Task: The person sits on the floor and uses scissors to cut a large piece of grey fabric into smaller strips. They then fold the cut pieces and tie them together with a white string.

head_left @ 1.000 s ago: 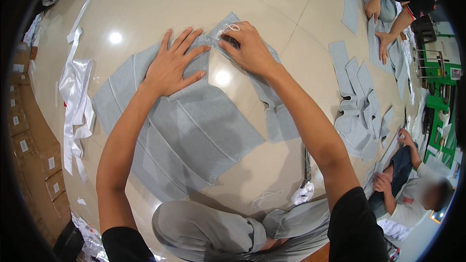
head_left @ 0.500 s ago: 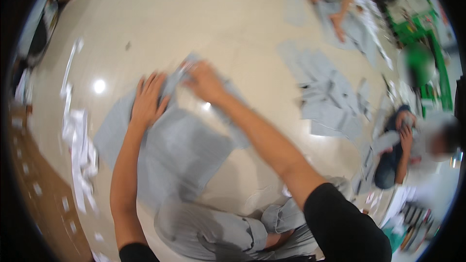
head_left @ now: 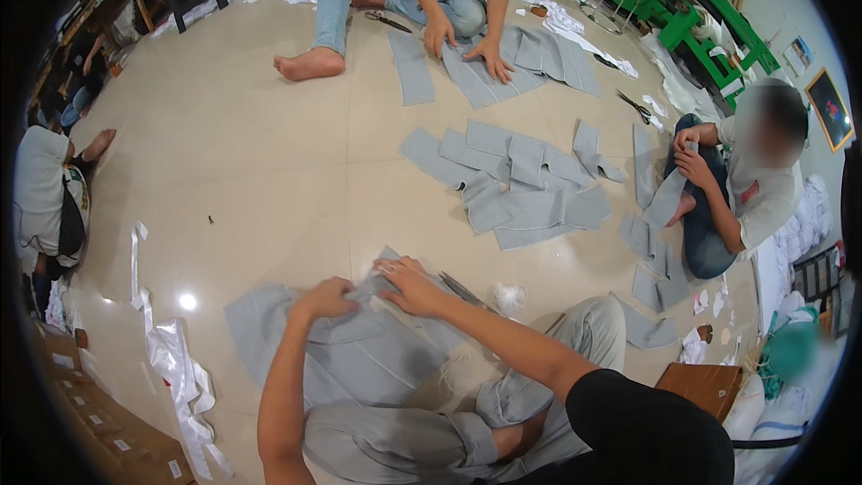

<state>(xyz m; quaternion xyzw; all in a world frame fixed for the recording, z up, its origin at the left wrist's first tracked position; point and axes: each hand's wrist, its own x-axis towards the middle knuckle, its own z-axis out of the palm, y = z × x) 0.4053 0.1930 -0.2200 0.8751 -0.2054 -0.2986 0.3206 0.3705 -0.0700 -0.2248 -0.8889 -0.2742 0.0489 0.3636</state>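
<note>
Large grey fabric pieces [head_left: 359, 359] lie on the floor in front of my crossed legs. My left hand [head_left: 329, 298] is closed on the upper edge of the cloth, its fingers bent round a fold. Close to its right, my right hand [head_left: 406, 286] grips a raised strip of the same grey fabric, with white threads at the fingertips. Its fingers partly hide the fold. Beside my right forearm lie dark scissors [head_left: 462, 289], partly covered by the arm. A white bundle of thread [head_left: 511, 296] rests just past them.
Overlapping grey fabric panels [head_left: 521, 180] lie ahead to the right. A co-worker's hands [head_left: 467, 49] press cloth at the far side; another person's hands [head_left: 691, 153] hold a strip at right. Scissors [head_left: 634, 106] lie between them. White ribbon [head_left: 175, 359] trails at left near cardboard boxes [head_left: 99, 422].
The view has tilted up, showing more of the room. My left hand has gone from spread flat on the cloth to curled round its edge. My right hand stays at the fabric strip.
</note>
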